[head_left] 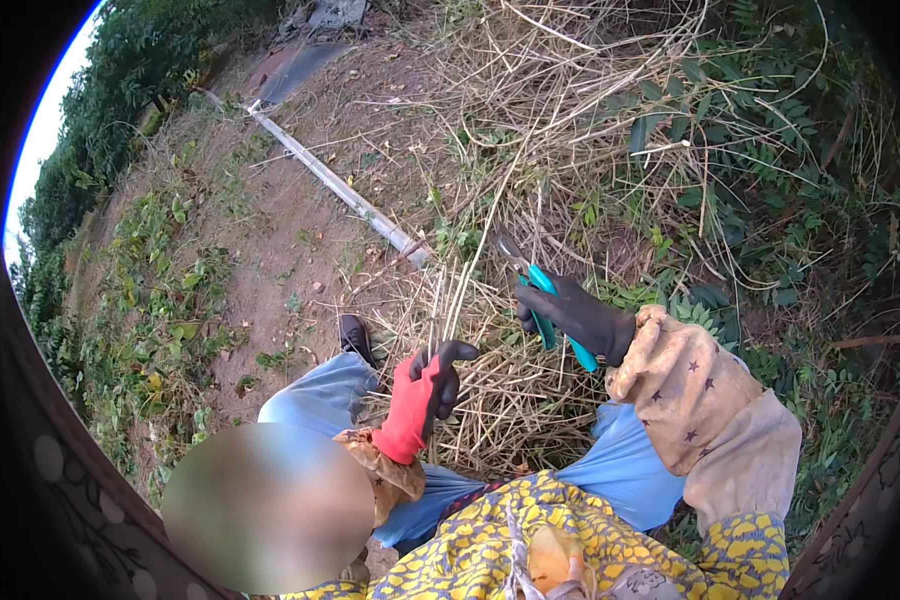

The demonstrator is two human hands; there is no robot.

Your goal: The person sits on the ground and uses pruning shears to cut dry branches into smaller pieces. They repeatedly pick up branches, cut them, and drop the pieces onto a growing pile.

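Observation:
My left hand point(420, 402), in a red glove with dark fingers, is closed around a few long dry stems point(460, 292) that rise up and away from it. In my right hand point(582, 318), which wears a dark glove, is a pair of pruning shears point(542, 285) with teal handles. Their metal blades point up and left, close beside the stems, and whether they touch a stem I cannot tell. Between my knees lies a heap of cut dry stalks point(510, 410), under and in front of both hands.
A long pale pole point(335, 185) lies on the bare soil ahead to the left. Tangled dry stalks point(610, 100) spread at the far right, with leafy green plants point(770, 210) along the right side. Low weeds point(160, 310) grow on the left. A dark shoe point(355, 338) shows beyond my left hand.

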